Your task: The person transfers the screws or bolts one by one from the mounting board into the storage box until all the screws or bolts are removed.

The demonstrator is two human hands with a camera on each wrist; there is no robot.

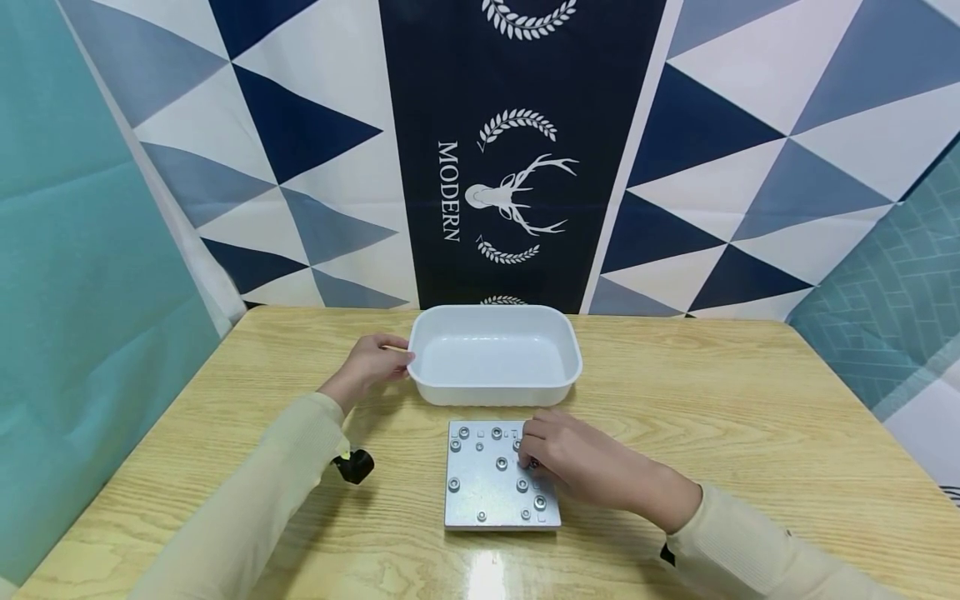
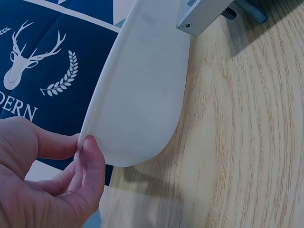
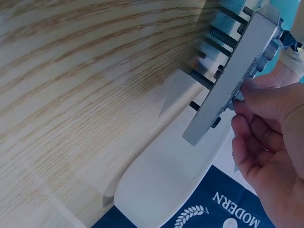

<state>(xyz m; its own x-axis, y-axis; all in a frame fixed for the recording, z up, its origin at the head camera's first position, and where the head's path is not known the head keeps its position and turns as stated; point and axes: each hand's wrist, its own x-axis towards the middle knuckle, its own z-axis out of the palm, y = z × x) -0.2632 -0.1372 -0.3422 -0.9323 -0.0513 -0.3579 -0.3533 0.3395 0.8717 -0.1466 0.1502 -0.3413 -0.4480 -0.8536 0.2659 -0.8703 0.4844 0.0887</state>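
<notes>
Head view has both hands at work over a pale wood-grain worktop point(image 1: 712, 400). On the far side of it, close to the patterned backdrop point(image 1: 307, 125), stands a white tray point(image 1: 495, 395), its open side up. Just in front of the tray lies a square silver metal plate point(image 1: 498, 496), with bolt heads point(image 1: 453, 484) scattered across its upper face. The left hand point(image 1: 375, 360) is at the tray's left end, pinching its rim between thumb and fingers, as the left wrist view shows closely. The right hand point(image 1: 566, 454) reaches over the plate's right side, where thumb and forefinger pinch a bolt point(image 3: 239, 97) that they largely hide; its other fingers are curled. Seen from the right wrist, threaded shanks point(image 3: 223, 37) of differing lengths jut from the plate's underside. Light sleeves point(image 1: 288, 458) cover both forearms, and a black object point(image 1: 356, 467) shows beside the left cuff.
</notes>
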